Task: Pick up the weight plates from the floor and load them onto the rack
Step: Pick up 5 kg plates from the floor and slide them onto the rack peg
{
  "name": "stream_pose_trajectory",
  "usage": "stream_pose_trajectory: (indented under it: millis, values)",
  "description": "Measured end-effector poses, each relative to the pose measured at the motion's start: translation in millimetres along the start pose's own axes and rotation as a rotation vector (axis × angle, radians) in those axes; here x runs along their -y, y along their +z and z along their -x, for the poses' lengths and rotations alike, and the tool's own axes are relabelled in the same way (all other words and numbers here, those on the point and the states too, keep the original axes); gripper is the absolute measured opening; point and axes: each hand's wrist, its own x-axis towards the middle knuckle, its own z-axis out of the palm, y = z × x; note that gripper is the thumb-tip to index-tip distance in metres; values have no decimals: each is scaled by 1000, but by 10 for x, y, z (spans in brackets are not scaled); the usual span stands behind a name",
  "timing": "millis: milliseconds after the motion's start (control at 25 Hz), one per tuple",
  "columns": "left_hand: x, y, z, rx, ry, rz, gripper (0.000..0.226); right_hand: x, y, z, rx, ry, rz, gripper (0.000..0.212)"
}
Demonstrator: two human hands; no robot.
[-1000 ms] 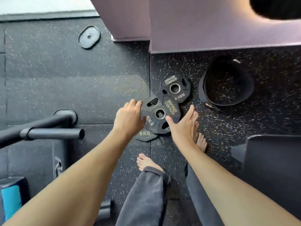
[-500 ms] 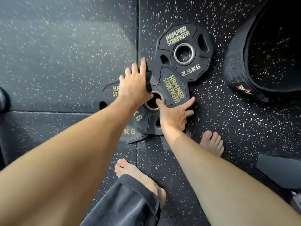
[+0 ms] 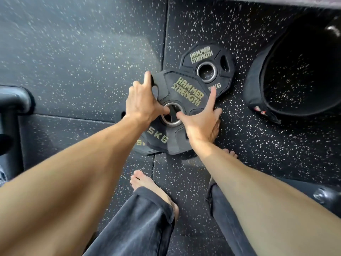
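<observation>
Black plates (image 3: 186, 93), gold lettering

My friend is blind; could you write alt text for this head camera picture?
Both bare hands, left hand and right hand, grip a black rubber 5 kg weight plate stacked over other black plates on the speckled black rubber floor.

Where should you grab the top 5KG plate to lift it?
Probably by its cut-out slots and steel centre hole, from above on both sides. The 5KG plate lies flat on another plate, so its rim offers little; the left hand and right hand already reach these openings.
</observation>
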Motion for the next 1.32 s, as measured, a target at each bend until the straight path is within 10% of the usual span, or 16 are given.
stream_pose_trajectory:
  millis: [800,1320]
  values:
    - [-2242,-6308,4072,-1093,13,267,89,3774,-5332,3710,-365,-1304,-269,115]
    - [-1884,-7555,7858,-1708,-73,241,99,3914,-6857,7271,-104,-1852,-516,119]
